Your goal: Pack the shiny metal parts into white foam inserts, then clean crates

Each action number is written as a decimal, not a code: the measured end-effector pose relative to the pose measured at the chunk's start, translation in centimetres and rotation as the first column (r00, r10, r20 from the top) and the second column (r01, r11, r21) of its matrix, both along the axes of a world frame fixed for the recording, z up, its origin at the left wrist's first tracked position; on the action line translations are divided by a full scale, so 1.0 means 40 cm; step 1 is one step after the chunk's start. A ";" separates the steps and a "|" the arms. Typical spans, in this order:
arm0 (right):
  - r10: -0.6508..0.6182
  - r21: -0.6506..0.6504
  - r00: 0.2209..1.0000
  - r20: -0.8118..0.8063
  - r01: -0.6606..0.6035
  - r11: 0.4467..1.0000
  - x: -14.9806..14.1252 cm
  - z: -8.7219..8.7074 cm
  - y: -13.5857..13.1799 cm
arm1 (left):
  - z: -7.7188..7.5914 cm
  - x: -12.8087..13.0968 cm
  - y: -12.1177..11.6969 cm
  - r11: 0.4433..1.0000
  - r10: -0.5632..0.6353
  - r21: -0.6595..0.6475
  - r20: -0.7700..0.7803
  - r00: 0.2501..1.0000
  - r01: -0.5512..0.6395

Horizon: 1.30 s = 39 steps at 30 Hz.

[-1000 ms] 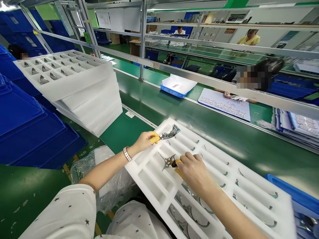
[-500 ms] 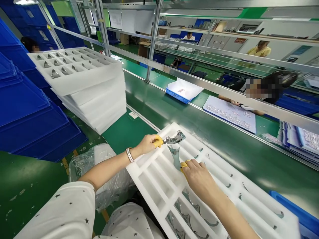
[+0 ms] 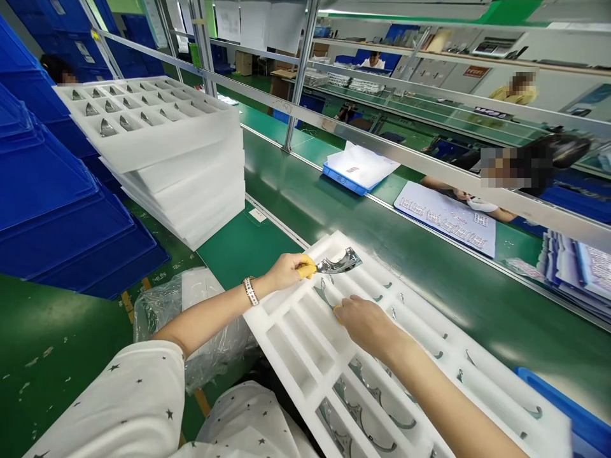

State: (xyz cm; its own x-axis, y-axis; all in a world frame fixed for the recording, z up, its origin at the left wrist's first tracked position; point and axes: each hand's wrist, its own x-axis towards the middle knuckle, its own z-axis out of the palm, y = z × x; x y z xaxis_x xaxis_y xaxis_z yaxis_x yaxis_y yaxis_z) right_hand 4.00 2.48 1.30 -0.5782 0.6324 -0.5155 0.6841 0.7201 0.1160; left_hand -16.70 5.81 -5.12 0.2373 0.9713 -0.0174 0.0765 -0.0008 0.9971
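- Head view, far left: blue trays [image 3: 67, 216], stacked.
- Upper left: stack of white foam trays [image 3: 191, 172]; top one has curved metal pieces in its compartments.
- Lower left of centre: clear plastic bag [image 3: 162, 305], crumpled, by the left forearm.
- Centre: left hand [image 3: 289, 270], bracelet on wrist, yellow finger covers. Grip together, clamped on the left end of a shiny curved part [image 3: 340, 262], which is held above the upper-left end of the foam tray.
- Just right of and below that: second curved part [image 3: 324, 294], over a compartment near the tray's upper-left end. Right hand [image 3: 365, 321] has its grip clamped on the lower end.
- Centre to lower right: white foam tray [image 3: 328, 379], slanted, partly over the green worktop [image 3: 382, 235]. Some left-side compartments empty, others hold curved metal pieces.
- Upper right of centre: shallow blue tray [image 3: 344, 180] with white paper [image 3: 363, 162].
- Right: pale board [image 3: 420, 191] with rows of small parts; another person's hand [image 3: 462, 194] at its far edge.
- Lower right corner: blue bin [image 3: 548, 394], partly hidden by the foam tray.
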 end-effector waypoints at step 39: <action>0.241 0.551 0.843 -0.481 0.077 0.831 0.082 0.013 -0.164 | 0.200 -0.007 -0.070 0.855 -0.272 0.192 -0.626 0.731 0.482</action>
